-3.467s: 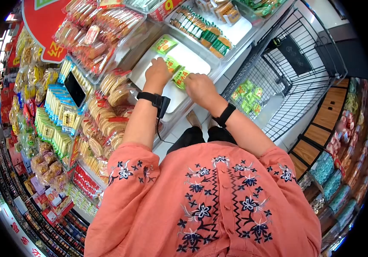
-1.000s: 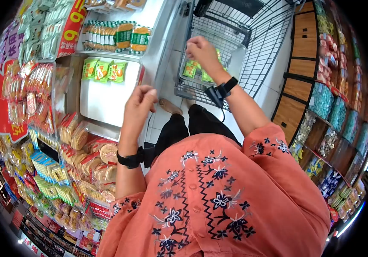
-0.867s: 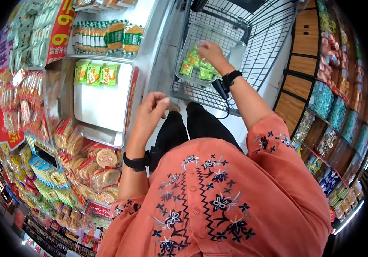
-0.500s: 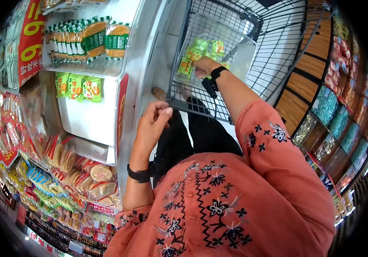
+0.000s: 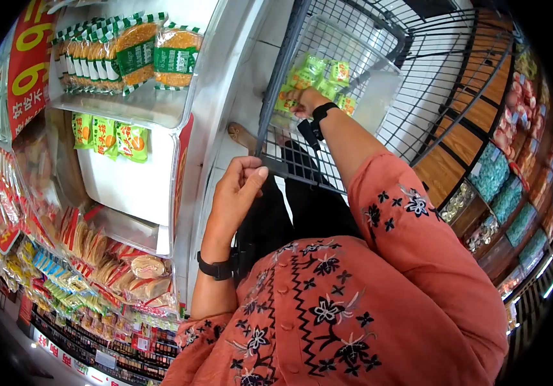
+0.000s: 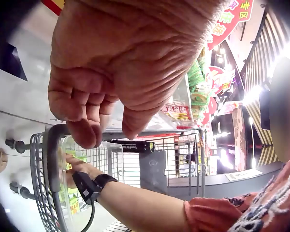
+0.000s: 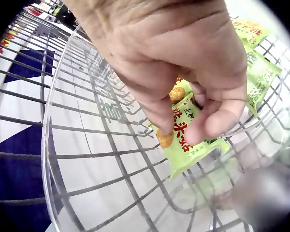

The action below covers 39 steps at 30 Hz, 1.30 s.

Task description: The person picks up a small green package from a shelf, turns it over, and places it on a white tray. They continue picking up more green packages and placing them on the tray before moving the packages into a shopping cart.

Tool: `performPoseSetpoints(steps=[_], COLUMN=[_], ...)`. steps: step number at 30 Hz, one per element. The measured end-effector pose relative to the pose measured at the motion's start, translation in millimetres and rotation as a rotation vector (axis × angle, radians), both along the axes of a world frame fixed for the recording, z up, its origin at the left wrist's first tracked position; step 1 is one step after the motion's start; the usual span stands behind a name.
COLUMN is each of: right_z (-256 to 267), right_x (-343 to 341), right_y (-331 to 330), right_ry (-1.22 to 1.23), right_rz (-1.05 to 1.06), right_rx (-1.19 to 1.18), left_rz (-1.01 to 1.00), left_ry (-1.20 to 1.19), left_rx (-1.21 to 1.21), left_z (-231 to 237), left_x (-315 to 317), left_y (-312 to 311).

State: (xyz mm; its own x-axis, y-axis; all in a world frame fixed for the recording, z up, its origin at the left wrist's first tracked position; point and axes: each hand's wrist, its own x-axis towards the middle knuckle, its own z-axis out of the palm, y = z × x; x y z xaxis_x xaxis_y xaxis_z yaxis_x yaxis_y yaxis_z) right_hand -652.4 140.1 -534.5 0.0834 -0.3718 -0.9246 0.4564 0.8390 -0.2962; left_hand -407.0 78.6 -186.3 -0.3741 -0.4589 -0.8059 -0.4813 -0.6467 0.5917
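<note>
The right hand (image 5: pixel 307 103) reaches down into the clear tub (image 5: pixel 379 103) in the shopping cart (image 5: pixel 279 77). A green packet (image 7: pixel 183 157) lies under its fingers, towards the tub's near left corner in the head view. The wrist view shows the thumb over one side of the packet's printed face and the bent fingertips over the other, with red lettering between; I cannot tell whether they grip it or only touch it. The palm hides the packet's upper end. Other green packets (image 5: pixel 315 67) lie beyond the hand; in the wrist view some are cut off by the dark rim. A blurred, shiny patch there is hard to make out.

The left hand (image 5: pixel 233 193) hangs, loosely curled and holding nothing, by the cart's near left corner; whether it touches the frame is unclear.
</note>
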Motion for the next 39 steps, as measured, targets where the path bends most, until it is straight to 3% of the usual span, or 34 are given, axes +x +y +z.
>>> performPoseSetpoints(steps=[2, 4, 6, 11, 14, 21, 28, 31, 39], right_z=[4, 21, 95, 175, 217, 352, 474, 491, 517], right_x=[4, 3, -7, -37, -52, -42, 27, 53, 113], right_y=[3, -9, -33, -29, -29, -43, -60, -64, -70], right_ry=[0.069, 0.153, 0.171, 0.175, 0.067, 0.212, 0.188, 0.186, 0.203], right_rz=[-0.077, -0.132, 0.05, 0.081, -0.096, -0.061, 0.275, 0.406, 0.518], right_rx=[0.038, 0.282, 0.24, 0.001, -0.073, -0.468, -0.718, -0.862, -0.965], left_rz=[-0.013, -0.03, -0.042, -0.043, -0.035, 0.046, 0.247, 0.31, 0.17], left_ry=[-0.004, -0.005, -0.006, 0.055, 0.094, 0.18, 0.265, 0.342, 0.375], left_rx=[-0.007, -0.016, -0.032, -0.102, -0.181, -0.255, -0.382, -0.404, -0.427], left_z=[0, 3, 9, 40, 58, 98, 136, 153, 167], left_x=[2, 2, 1, -1, 3, 20, 47, 57, 99], left_y=[1, 2, 2, -5, -9, -16, -37, -41, -29])
